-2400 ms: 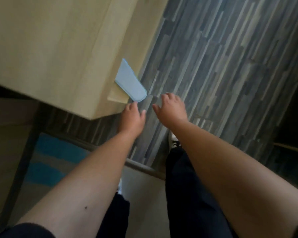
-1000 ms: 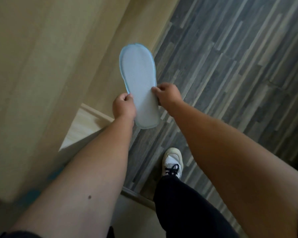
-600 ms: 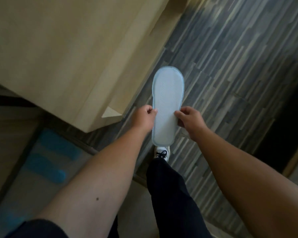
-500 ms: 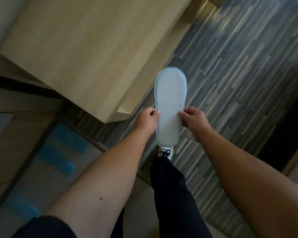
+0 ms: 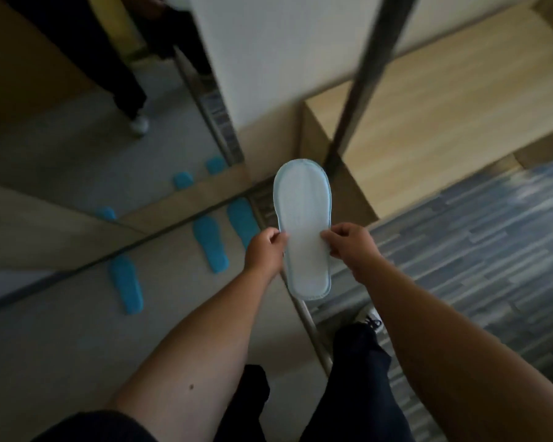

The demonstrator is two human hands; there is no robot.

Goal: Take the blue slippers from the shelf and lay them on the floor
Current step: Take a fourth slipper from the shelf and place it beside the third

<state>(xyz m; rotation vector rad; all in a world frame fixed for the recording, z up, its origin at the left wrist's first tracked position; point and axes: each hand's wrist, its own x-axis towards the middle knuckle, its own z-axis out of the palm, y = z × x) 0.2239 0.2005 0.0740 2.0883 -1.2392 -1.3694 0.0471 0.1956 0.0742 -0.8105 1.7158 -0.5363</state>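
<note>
The pale blue slippers (image 5: pixel 302 218) hang flat in the air in front of me, sole side up, toe pointing away; they look like a stacked pair, though I cannot tell. My left hand (image 5: pixel 264 250) pinches their left edge and my right hand (image 5: pixel 348 242) pinches the right edge, both near the middle. Behind them stands the light wooden shelf (image 5: pixel 428 122). Under the slippers lies the line where beige floor (image 5: pixel 77 330) meets grey striped floor (image 5: pixel 476 266).
Several bright blue foot-shaped marks (image 5: pixel 209 244) lie on the beige floor at left. A mirror (image 5: pixel 93 138) at upper left reflects a standing person's legs. A dark metal pole (image 5: pixel 358 90) rises beside the shelf. My shoe (image 5: pixel 369 320) stands on the striped floor.
I pulled the slippers off the shelf with both hands and hold them out. My view has swung left, bringing in the mirror, the blue marks and the pole.
</note>
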